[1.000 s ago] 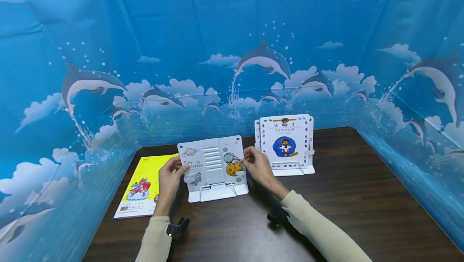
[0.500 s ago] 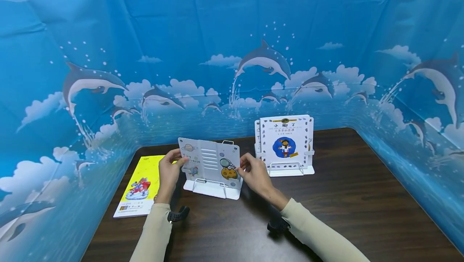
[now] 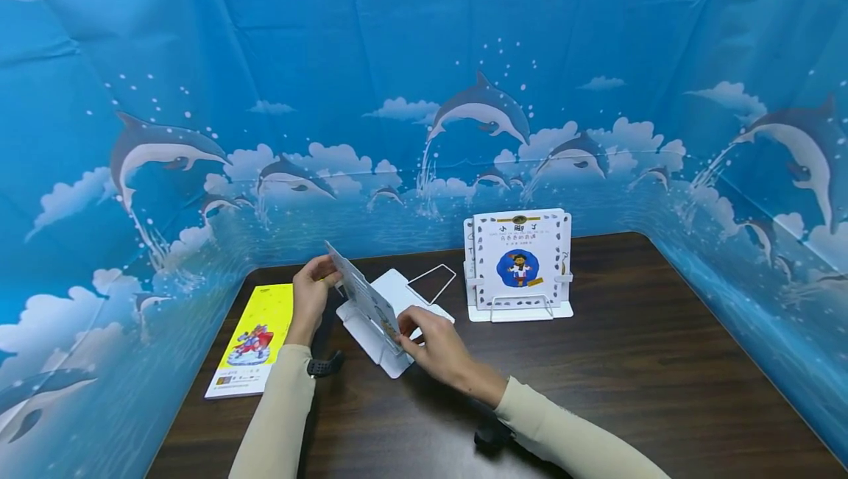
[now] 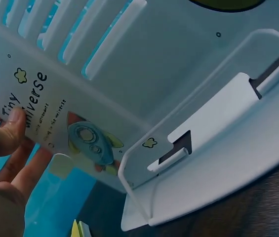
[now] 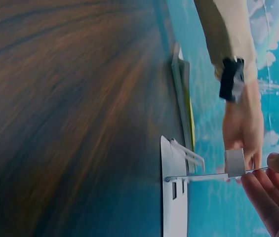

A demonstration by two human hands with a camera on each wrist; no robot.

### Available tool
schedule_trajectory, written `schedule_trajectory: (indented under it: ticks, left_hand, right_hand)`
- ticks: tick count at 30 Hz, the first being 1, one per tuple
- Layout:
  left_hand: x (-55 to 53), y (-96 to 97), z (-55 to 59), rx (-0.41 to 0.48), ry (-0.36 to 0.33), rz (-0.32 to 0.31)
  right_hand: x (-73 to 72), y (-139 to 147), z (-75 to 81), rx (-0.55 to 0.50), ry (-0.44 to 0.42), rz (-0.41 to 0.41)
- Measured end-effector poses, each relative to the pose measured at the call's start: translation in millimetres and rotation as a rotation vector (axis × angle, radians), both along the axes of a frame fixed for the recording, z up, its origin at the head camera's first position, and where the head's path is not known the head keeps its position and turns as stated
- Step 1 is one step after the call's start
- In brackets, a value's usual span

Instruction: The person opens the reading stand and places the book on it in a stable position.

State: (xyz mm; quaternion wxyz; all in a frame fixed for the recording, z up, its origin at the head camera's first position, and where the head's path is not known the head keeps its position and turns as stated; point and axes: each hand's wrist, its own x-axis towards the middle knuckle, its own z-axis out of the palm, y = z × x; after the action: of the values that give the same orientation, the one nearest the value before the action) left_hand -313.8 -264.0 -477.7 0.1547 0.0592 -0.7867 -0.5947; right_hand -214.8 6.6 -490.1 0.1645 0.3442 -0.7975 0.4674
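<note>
A white metal book stand [image 3: 363, 295] printed with "Tiny Universe" is held between both hands, turned at an angle on the dark table. My left hand [image 3: 310, 299] grips its far left edge, the thumb over the printed front [image 4: 80, 113] in the left wrist view. The right hand [image 3: 437, 346] pinches the panel's near edge, and the right wrist view shows the panel almost edge-on with fingers [image 5: 265, 197] on it. The stand's base [image 4: 218, 173] has a wire page holder in front. Behind the panel, a white back plate [image 3: 404, 291] and a wire loop [image 3: 437, 282] show.
A second white stand [image 3: 566, 310] at the back right holds a white picture book [image 3: 520, 262] upright. On the left lies a yellow booklet [image 3: 268, 317], partly behind the left hand. A blue dolphin-print curtain [image 3: 424, 96] rises around the dark wooden table [image 3: 629, 346].
The stand has turned from facing me to a steep angle, its right side swinging nearer. The right hand has come left and closer with that edge, while the left hand stays near its place.
</note>
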Motion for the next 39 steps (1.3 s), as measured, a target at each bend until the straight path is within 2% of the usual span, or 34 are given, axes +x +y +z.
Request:
schedule_trajectory:
  ticks: [8,15,23,28,31,34,39]
  left_hand:
    - [-24.0,2.2,4.8,0.011,-0.006,-0.135]
    - [-36.1,5.2,12.0,-0.002,-0.025,-0.229]
    - [-40.7,7.2,14.3,-0.016,-0.039,-0.251]
    - [-29.8,6.3,14.3,0.018,-0.03,-0.191]
    - [-16.3,6.0,15.8,0.025,-0.029,-0.14]
    - [3.8,7.3,17.7,0.027,-0.021,-0.118]
    - [44.5,11.2,19.8,0.012,0.008,-0.151]
  right_hand:
    - [-1.1,-26,-1.6,0.035,0.013,0.03]
    - [-3.8,-48,1.8,0.106,0.028,0.024]
    - [-6.4,-60,6.4,0.141,-0.053,0.019]
    - [-7.2,-58,4.4,0.122,-0.056,0.017]
    - [-7.0,-57,3.9,0.112,-0.061,0.019]
    - [-6.5,-56,4.0,0.103,-0.079,0.025]
    - [-7.0,-56,3.8,0.087,-0.094,0.027]
